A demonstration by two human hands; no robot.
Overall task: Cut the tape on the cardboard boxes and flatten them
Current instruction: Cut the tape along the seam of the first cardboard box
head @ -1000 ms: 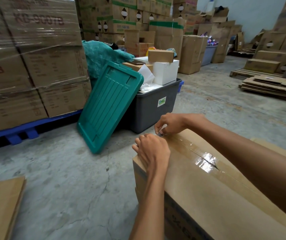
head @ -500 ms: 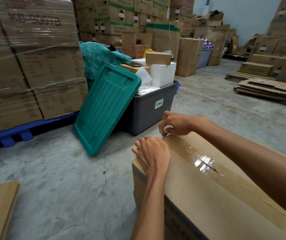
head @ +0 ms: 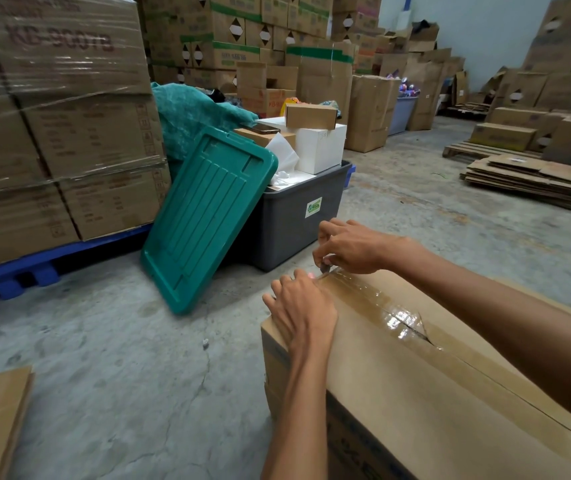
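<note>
Warehouse floor, left hand [head: 303, 308] curled on cardboard box [head: 415, 393], right hand [head: 349, 245] pinching tape [head: 363, 292] end

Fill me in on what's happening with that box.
A person is working at the far end of a large brown cardboard box sealed along its top seam with glossy clear packing tape. The left hand steadies the box's corner while the right hand pinches a small object, too hidden to identify, at the tape's end. The tape is already split partway along the seam; the box isn't flattened yet.
</note>
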